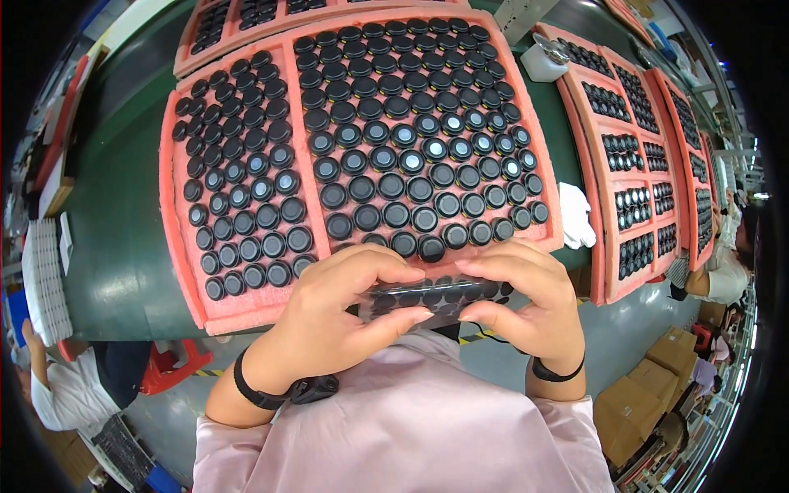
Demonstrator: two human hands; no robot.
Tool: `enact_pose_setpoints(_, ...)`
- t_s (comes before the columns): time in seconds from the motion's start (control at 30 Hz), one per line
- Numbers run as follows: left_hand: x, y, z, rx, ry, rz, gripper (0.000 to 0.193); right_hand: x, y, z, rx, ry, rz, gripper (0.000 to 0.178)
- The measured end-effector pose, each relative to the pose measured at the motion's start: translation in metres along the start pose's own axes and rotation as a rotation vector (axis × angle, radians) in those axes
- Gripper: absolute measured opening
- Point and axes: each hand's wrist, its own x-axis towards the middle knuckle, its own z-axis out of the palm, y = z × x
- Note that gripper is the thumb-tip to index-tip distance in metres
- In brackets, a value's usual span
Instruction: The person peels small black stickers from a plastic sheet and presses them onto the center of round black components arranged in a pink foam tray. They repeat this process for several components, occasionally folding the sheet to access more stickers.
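Observation:
Between both hands, close to my body, is a clear plastic pack (pixel 440 294) with several round black pieces showing through it. My left hand (pixel 333 306) grips its left end, thumb below and fingers above. At the other end my right hand (pixel 536 302) holds it the same way. Just beyond the pack lies a pink foam tray (pixel 297 156), its near edge partly hidden by my hands. Rows of round black pieces (pixel 394 215) stand in its two sections. Some pieces have pale, shiny tops; others look dark.
The foam tray rests on a green work surface (pixel 115 238). More filled pink trays (pixel 598 205) stand to the right, with a white container (pixel 544 62) and a white cloth (pixel 575 215) near them. Cardboard boxes (pixel 641 398) sit at lower right. Another person (pixel 78 386) is at far left.

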Motion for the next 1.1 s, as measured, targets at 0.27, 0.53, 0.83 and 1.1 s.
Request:
enact_pose_setpoints(0.27,0.003,0.01,0.007,-0.248,0.07,-0.099,0.045,-0.007,0.0,0.009,0.093,0.036,0.058,0.039)
enact_pose_setpoints(0.53,0.002,0.014,0.0,-0.084,-0.005,-0.106,0.038,0.006,-0.003,0.009,-0.003,0.066,-0.05,0.039)
enact_pose_setpoints(0.83,0.008,0.01,0.0,-0.077,0.002,-0.011,0.025,0.006,0.0,0.017,0.037,0.06,-0.074,0.029)
enact_pose_setpoints(1.1,0.007,0.008,0.001,-0.142,-0.015,-0.013,0.022,0.002,0.004,0.022,0.08,0.097,-0.063,0.024)
